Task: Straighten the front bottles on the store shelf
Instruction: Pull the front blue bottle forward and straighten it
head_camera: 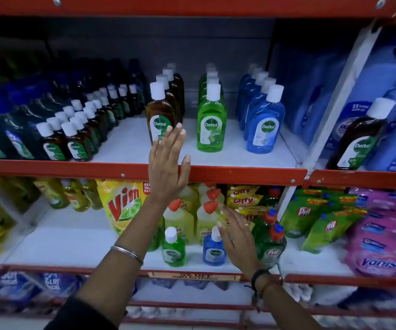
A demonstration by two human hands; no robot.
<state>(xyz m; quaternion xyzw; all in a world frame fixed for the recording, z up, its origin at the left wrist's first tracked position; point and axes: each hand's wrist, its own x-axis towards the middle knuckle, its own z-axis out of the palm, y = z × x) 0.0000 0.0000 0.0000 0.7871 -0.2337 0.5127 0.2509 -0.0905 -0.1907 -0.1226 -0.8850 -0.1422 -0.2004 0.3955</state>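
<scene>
Three rows of white-capped Dettol bottles stand upright on the upper shelf (216, 171): a brown front bottle (159, 115), a green front bottle (210, 120) and a blue front bottle (265, 122). My left hand (168, 163) is raised flat with fingers apart, its fingertips at the lower right of the brown bottle; contact is unclear. My right hand (237, 236) is open lower down, beside a small blue Dettol bottle (214, 248) on the lower shelf. A small green Dettol bottle (173, 248) stands to its left. Neither hand holds anything.
Small brown Dettol bottles (73, 136) fill the upper shelf's left side, and blue refill packs (316, 96) its right. A large brown Dettol bottle (358, 136) stands far right. Below are a Vim pouch (123, 206), Harpic bottles (180, 217), Pril bottles (270, 244) and pink Vanish packs (380, 253).
</scene>
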